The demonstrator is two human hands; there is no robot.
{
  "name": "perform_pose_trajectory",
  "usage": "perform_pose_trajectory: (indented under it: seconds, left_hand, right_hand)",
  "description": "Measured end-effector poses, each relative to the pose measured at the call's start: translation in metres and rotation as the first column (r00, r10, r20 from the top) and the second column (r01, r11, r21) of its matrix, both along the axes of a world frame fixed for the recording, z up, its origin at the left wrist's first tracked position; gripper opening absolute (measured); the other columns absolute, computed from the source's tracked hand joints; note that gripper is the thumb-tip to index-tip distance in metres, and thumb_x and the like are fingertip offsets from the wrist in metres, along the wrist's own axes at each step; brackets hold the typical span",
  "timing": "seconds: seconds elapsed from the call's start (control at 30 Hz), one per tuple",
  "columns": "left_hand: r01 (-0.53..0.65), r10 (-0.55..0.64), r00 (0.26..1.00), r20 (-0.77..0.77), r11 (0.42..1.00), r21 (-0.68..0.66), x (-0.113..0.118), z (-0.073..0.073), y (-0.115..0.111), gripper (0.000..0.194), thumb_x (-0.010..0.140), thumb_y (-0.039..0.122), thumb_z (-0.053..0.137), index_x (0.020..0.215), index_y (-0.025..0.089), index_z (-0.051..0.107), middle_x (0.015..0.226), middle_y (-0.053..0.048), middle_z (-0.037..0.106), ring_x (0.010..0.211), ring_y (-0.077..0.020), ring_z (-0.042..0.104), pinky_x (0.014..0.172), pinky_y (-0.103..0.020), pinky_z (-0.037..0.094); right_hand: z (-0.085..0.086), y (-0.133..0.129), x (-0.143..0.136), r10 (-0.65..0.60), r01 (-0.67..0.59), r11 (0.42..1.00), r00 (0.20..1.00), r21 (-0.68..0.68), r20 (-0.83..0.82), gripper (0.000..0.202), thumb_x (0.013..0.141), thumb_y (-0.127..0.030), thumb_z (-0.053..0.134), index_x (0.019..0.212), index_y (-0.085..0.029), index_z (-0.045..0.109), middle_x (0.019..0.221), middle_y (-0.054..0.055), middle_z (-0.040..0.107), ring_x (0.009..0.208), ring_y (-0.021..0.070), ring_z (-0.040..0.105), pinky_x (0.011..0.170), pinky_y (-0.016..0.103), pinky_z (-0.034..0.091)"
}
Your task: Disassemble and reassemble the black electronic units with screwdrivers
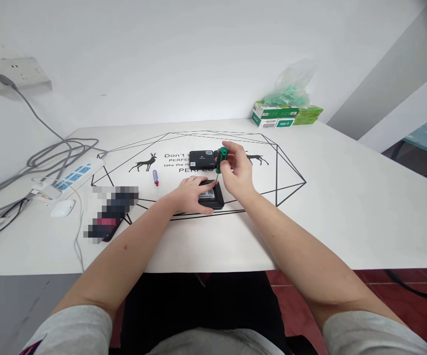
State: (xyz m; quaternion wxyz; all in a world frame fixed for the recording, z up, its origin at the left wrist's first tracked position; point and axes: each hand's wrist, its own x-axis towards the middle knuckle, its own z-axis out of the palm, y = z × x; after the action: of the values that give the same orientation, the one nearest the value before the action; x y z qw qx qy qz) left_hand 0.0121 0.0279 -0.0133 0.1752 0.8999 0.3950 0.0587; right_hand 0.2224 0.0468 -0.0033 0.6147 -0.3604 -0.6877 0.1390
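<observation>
On the table in front of me lies a flat black box with a pale label on its upper face. My left hand grips it from the left, thumb along the near side and fingers over the far part, covering much of the box. In my right hand is a screwdriver with a green and black handle, held upright. Its thin shaft points down at the box's far right corner; whether the tip sits in a screw is too small to tell. Just beyond lies a second black box with small stickers.
A small purple-handled screwdriver lies left of my hands. Farther left are a blurred-out phone, a white earbud case, and a power strip with grey cables. Green and white cartons under a plastic bag stand at the back right.
</observation>
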Motion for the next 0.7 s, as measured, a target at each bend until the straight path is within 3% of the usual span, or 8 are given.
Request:
perform_pose_trajectory:
  seconds: [0.07, 0.13, 0.23, 0.3, 0.4, 0.57, 0.63, 0.7]
  left_hand:
    - [-0.002, 0.002, 1.0, -0.006, 1.0, -0.001, 0.0003, 0.0006, -0.0003, 0.108, 0.086, 0.077, 0.079, 0.175, 0.031, 0.041, 0.177, -0.016, 0.037, 0.163, -0.0456, 0.029, 0.134, -0.063, 0.023]
    - [0.0, 0.0, 1.0, -0.004, 1.0, 0.001, 0.0004, 0.0001, -0.0001, 0.107, 0.085, 0.077, 0.079, 0.175, 0.031, 0.041, 0.177, -0.016, 0.037, 0.163, -0.0456, 0.029, 0.134, -0.063, 0.022]
    - [0.006, -0.006, 1.0, -0.005, 1.0, 0.013, 0.0002, -0.0017, 0.0009, 0.107, 0.085, 0.078, 0.079, 0.174, 0.031, 0.044, 0.177, -0.017, 0.038, 0.163, -0.0456, 0.03, 0.133, -0.064, 0.023]
    - [0.008, -0.008, 1.0, -0.008, 1.0, 0.018, 0.0, -0.0026, 0.0016, 0.107, 0.085, 0.079, 0.078, 0.174, 0.03, 0.044, 0.176, -0.017, 0.038, 0.163, -0.0454, 0.031, 0.133, -0.064, 0.024]
    - [0.016, -0.015, 1.0, -0.01, 1.0, 0.015, -0.0006, -0.0028, 0.002, 0.107, 0.086, 0.079, 0.077, 0.174, 0.03, 0.042, 0.176, -0.017, 0.038, 0.162, -0.0453, 0.031, 0.133, -0.064, 0.024]
    - [0.01, -0.01, 1.0, -0.002, 1.0, 0.01, -0.0012, -0.0031, 0.0023, 0.108, 0.085, 0.079, 0.078, 0.175, 0.032, 0.042, 0.175, -0.016, 0.039, 0.162, -0.0453, 0.031, 0.133, -0.064, 0.024]
    - [0.012, -0.013, 1.0, 0.009, 1.0, 0.01, -0.0013, -0.0039, 0.0027, 0.107, 0.084, 0.078, 0.079, 0.174, 0.032, 0.044, 0.175, -0.015, 0.04, 0.162, -0.0465, 0.031, 0.132, -0.065, 0.025]
    - [0.019, -0.019, 1.0, 0.019, 1.0, 0.014, -0.0014, -0.0047, 0.0032, 0.105, 0.085, 0.078, 0.079, 0.173, 0.032, 0.045, 0.176, -0.015, 0.04, 0.162, -0.0473, 0.031, 0.132, -0.066, 0.024]
  right_hand:
    - [0.0017, -0.0019, 0.0001, 0.02, -0.02, 1.0, 1.0, 0.003, -0.005, 0.041, 0.099, -0.023, 0.05, 0.137, -0.032, 0.062, 0.124, 0.007, 0.072, 0.106, 0.0259, 0.073, 0.09, 0.05, 0.067]
    - [0.0044, -0.0034, -0.0004, -0.032, 0.032, 0.999, 0.999, 0.034, 0.022, 0.035, 0.1, -0.029, 0.056, 0.134, -0.031, 0.064, 0.125, 0.009, 0.07, 0.112, 0.0277, 0.071, 0.089, 0.05, 0.067]
    - [0.0064, -0.0032, -0.0012, -0.13, 0.125, 0.99, 0.989, 0.068, 0.07, 0.041, 0.091, -0.037, 0.075, 0.131, -0.03, 0.066, 0.119, 0.008, 0.063, 0.098, 0.0257, 0.068, 0.079, 0.048, 0.067]
    - [0.005, -0.0017, -0.0012, -0.147, 0.14, 0.988, 0.984, 0.069, 0.099, 0.045, 0.089, -0.036, 0.078, 0.132, -0.031, 0.066, 0.114, 0.006, 0.061, 0.087, 0.0226, 0.065, 0.078, 0.049, 0.067]
    - [0.0005, 0.0001, -0.0011, -0.107, 0.103, 0.994, 0.991, 0.046, 0.085, 0.05, 0.094, -0.031, 0.069, 0.143, -0.033, 0.058, 0.117, 0.007, 0.065, 0.086, 0.0226, 0.067, 0.081, 0.051, 0.067]
    - [-0.0011, -0.0012, -0.0017, 0.007, -0.007, 1.0, 1.0, -0.011, 0.0, 0.039, 0.103, -0.032, 0.054, 0.142, -0.033, 0.054, 0.132, 0.009, 0.07, 0.112, 0.0275, 0.073, 0.089, 0.051, 0.068]
    - [0.0006, -0.0012, -0.0015, -0.044, 0.044, 0.999, 0.998, 0.016, 0.05, 0.039, 0.102, -0.041, 0.062, 0.14, -0.031, 0.057, 0.131, 0.01, 0.068, 0.113, 0.0294, 0.071, 0.086, 0.05, 0.068]
    - [0.0013, 0.0001, -0.0007, -0.117, 0.113, 0.993, 0.988, 0.037, 0.098, 0.047, 0.095, -0.045, 0.073, 0.138, -0.03, 0.059, 0.125, 0.01, 0.064, 0.102, 0.0282, 0.069, 0.081, 0.05, 0.067]
